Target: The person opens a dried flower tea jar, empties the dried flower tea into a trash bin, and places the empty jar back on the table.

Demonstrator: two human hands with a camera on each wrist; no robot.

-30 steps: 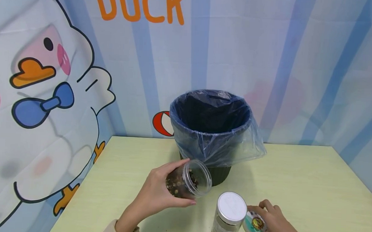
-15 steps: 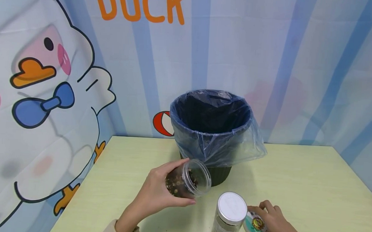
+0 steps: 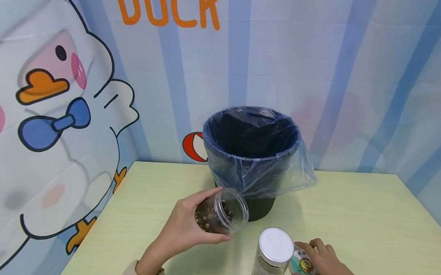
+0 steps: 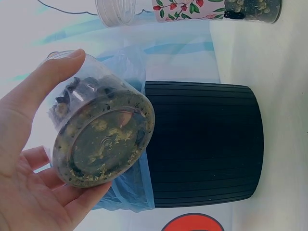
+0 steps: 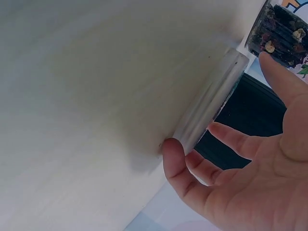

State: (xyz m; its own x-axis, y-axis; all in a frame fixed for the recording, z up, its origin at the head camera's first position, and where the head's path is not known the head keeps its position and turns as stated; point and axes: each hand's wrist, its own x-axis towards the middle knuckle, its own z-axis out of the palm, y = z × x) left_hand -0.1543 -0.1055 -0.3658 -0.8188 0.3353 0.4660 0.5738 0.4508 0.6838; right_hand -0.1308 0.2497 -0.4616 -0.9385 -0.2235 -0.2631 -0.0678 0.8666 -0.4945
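My left hand (image 3: 187,224) grips a clear plastic jar (image 3: 206,216) around its side. This jar has no lid on, is tipped with its mouth toward the right, and holds dark dried bits with pale pieces. In the left wrist view its round base (image 4: 107,142) faces the camera, with the contents showing through. At the lower right, my right hand (image 3: 323,265) holds a round lid (image 3: 300,264) by its edge, low at the table; it has a green and white printed top. Fingertips and thumb (image 5: 274,70) lie at the lid's pale rim (image 5: 211,98) in the right wrist view.
A jar with a white lid (image 3: 275,245) stands upright just left of the right hand. Behind the tipped jar is a dark ribbed bin (image 3: 261,209), lined with a blue plastic bag (image 3: 243,171). The pale table (image 3: 365,209) meets a duck-print backdrop (image 3: 163,90).
The tipped jar has shifted very slightly left in my left hand. My right thumb and fingers have moved a little on the lid. The bin and the white-lidded jar stay put.
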